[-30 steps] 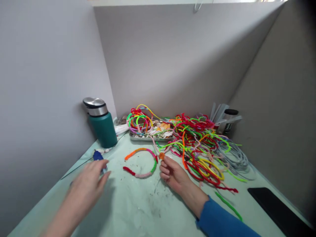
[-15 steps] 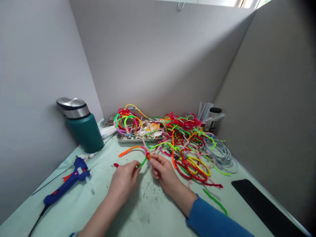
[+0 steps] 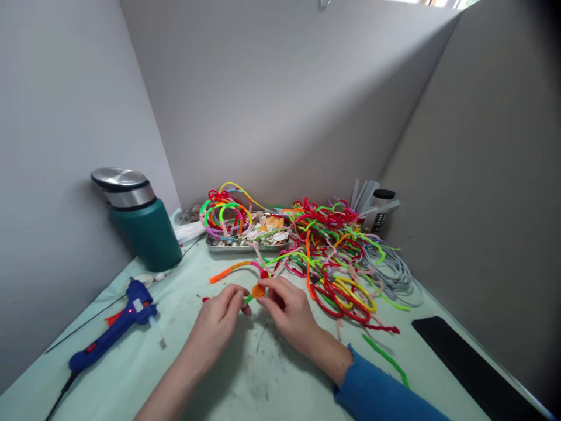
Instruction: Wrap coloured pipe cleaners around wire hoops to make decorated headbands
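My left hand [image 3: 221,316] is closed, pinching the green part of a fuzzy pipe cleaner [image 3: 248,299]. Between the thumb and fingers of my right hand [image 3: 293,311] is a small round orange disc [image 3: 258,290], its flat side facing me. The disc lies against or right beside the green stretch; I cannot tell whether they are joined. Just beyond my fingers, a pipe cleaner strand [image 3: 232,268] runs orange to pink and meets a red bit [image 3: 263,273]. A red tip shows beside my left knuckles.
A blue glue gun [image 3: 116,327] with a red light lies left, below a teal bottle [image 3: 146,234]. Behind my hands stand a metal tray [image 3: 245,249] of shells and a tangled pipe cleaner heap [image 3: 328,234]. Grey cable [image 3: 394,269] and a black slab [image 3: 464,362] are right.
The orange disc has turned its flat face toward me and moved slightly down and left. My hands have drawn closer together. The view has shifted slightly.
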Available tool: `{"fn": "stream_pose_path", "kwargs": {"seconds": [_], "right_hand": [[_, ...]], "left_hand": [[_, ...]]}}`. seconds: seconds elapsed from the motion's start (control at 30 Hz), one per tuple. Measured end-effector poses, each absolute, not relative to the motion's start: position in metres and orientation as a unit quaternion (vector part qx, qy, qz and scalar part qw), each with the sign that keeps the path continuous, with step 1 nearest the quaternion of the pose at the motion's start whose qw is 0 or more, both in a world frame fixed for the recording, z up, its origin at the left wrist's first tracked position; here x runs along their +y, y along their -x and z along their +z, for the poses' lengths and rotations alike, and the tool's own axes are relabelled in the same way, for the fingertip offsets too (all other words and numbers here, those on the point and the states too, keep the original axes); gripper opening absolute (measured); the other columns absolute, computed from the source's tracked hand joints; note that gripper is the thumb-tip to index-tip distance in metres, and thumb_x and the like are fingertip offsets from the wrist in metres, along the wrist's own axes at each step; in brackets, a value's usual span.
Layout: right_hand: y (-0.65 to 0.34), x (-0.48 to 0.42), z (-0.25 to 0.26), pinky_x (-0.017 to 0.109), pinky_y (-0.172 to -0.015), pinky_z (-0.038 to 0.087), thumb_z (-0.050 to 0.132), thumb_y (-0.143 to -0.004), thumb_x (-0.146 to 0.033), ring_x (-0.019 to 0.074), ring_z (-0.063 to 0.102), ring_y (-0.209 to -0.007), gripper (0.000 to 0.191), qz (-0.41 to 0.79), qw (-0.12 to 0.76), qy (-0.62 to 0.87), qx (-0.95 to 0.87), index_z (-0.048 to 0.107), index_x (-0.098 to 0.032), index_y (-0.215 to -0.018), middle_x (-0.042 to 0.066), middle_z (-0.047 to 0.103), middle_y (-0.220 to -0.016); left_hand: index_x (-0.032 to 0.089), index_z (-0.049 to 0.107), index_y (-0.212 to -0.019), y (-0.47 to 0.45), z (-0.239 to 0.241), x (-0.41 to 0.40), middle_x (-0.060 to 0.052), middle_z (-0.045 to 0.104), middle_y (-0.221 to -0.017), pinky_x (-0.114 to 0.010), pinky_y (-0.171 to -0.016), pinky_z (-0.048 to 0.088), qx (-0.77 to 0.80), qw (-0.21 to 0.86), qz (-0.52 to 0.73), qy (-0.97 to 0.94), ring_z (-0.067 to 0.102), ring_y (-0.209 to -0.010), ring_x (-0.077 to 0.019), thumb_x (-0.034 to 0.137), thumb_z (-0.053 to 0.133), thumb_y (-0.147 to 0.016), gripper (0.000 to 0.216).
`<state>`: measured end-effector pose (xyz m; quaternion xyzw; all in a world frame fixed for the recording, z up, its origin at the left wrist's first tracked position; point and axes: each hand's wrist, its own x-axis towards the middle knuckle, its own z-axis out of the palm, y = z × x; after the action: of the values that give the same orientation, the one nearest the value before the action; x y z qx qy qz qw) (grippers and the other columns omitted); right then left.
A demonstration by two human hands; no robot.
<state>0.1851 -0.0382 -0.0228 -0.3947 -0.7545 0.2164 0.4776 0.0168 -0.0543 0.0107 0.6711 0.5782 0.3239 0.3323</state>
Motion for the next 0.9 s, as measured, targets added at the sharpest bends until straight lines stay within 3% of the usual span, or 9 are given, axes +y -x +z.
{"fn": "stream_pose_path", "kwargs": {"seconds": [0.2,0.43,0.6,0.73,0.9], "right_hand": [[-0.1848,-0.039,-0.024,0.026,-0.065,0.04,0.054,-0.085,-0.021,0.0149,0.054,-0.073,0.023,0.184,0.451,0.38,-0.786,0.058,-0.019,-0.108,0.005,0.06,-0.085],[-0.1842,-0.0392,-0.0234,0.026,-0.068,0.043,0.051,-0.088,-0.024,0.0159,0.056,-0.077,0.024,0.166,0.438,0.378,-0.798,0.058,-0.019,-0.11,0.006,0.061,-0.089],[-0.1839,-0.0396,-0.023,0.027,-0.07,0.044,0.049,-0.088,-0.024,0.0167,0.057,-0.081,0.024,0.159,0.424,0.384,-0.804,0.059,-0.02,-0.11,0.007,0.061,-0.091],[-0.1833,-0.0424,-0.0205,0.025,-0.064,0.042,0.053,-0.085,-0.023,0.0146,0.055,-0.071,0.028,0.175,0.451,0.389,-0.784,0.056,-0.019,-0.112,0.005,0.06,-0.085],[-0.1767,-0.0455,-0.0185,0.023,-0.055,0.037,0.056,-0.082,-0.028,0.0109,0.047,-0.059,0.013,0.304,0.514,0.421,-0.683,0.061,-0.016,-0.081,0.0,0.054,-0.068]], "left_hand": [[0.02,0.055,-0.068,-0.0166,0.0107,-0.0545,0.003,0.06,-0.061,-0.025,-0.06,0.034,0.588,0.311,0.324,-0.673,0.051,-0.058,-0.0147,0.045,0.033,-0.088,0.038],[0.02,0.055,-0.063,-0.0174,0.0092,-0.0551,0.003,0.055,-0.055,-0.024,-0.056,0.033,0.598,0.299,0.323,-0.67,0.048,-0.053,-0.0134,0.049,0.034,-0.087,0.043],[0.02,0.06,-0.073,-0.0207,0.0088,-0.0561,0.003,0.057,-0.059,-0.022,-0.053,0.034,0.593,0.313,0.331,-0.664,0.049,-0.054,-0.0134,0.05,0.045,-0.082,0.035],[0.019,0.061,-0.075,-0.0213,0.0067,-0.0539,0.002,0.058,-0.061,-0.022,-0.054,0.036,0.592,0.309,0.363,-0.65,0.05,-0.056,-0.0134,0.048,0.05,-0.079,0.031],[0.017,0.06,-0.074,-0.0207,0.0119,-0.055,0.002,0.055,-0.059,-0.021,-0.051,0.035,0.58,0.323,0.417,-0.62,0.049,-0.055,-0.0128,0.047,0.052,-0.078,0.031]]}}
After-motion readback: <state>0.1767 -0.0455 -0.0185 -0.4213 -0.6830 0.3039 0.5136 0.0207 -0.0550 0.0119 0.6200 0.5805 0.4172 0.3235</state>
